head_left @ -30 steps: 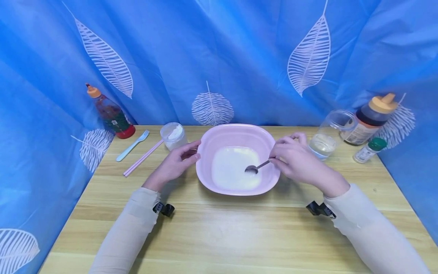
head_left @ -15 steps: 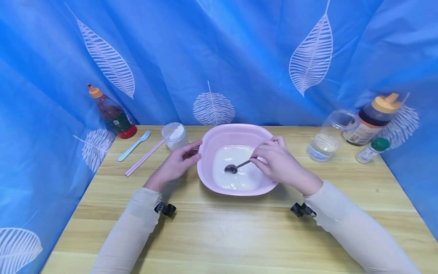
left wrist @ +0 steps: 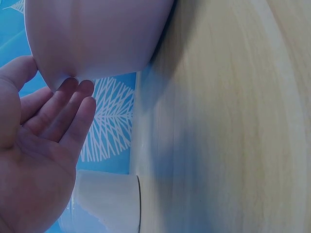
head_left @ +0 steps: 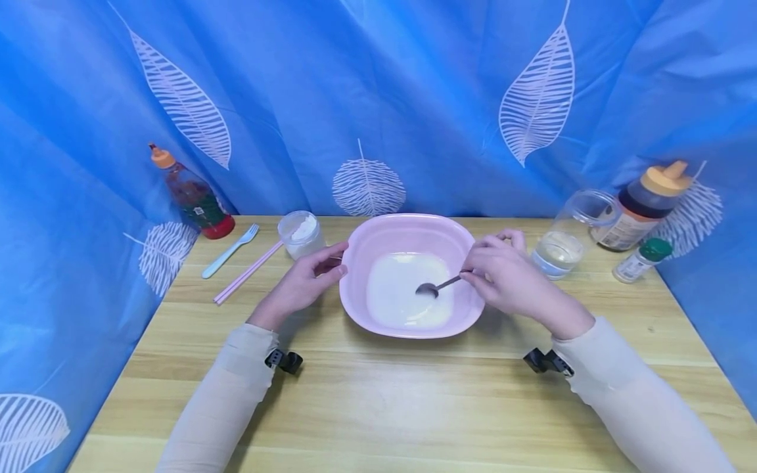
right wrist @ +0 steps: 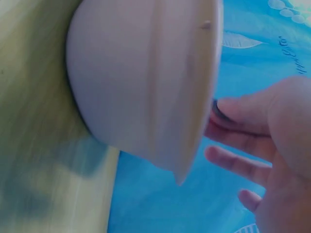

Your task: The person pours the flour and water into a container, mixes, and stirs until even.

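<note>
A pink plastic basin (head_left: 408, 226) stands mid-table with milky white liquid (head_left: 396, 302) in it. My left hand (head_left: 301, 282) holds the basin's left rim; in the left wrist view the thumb is at the rim's edge and the fingertips (left wrist: 85, 87) touch below it. A dark spoon (head_left: 449, 282) is pinched by its handle in my right hand (head_left: 503, 276), over the basin's right side. Its bowl is at the liquid, tilted down to the left. In the right wrist view the handle's end shows between thumb and forefinger, while the basin wall (right wrist: 126, 73) hides the bowl.
Left of the basin are a jar of white powder (head_left: 300, 236), pink chopsticks (head_left: 248, 272), a blue fork (head_left: 230, 251) and a red sauce bottle (head_left: 201, 203). A clear cup of liquid (head_left: 558, 249), dark sauce bottle (head_left: 639, 203) and green-capped shaker (head_left: 641, 261) stand right. A blue curtain (head_left: 437, 118) hangs behind.
My right hand has swept the spoon left through the basin and then back right, near where it was a second ago. The left hand has stayed on the rim.
</note>
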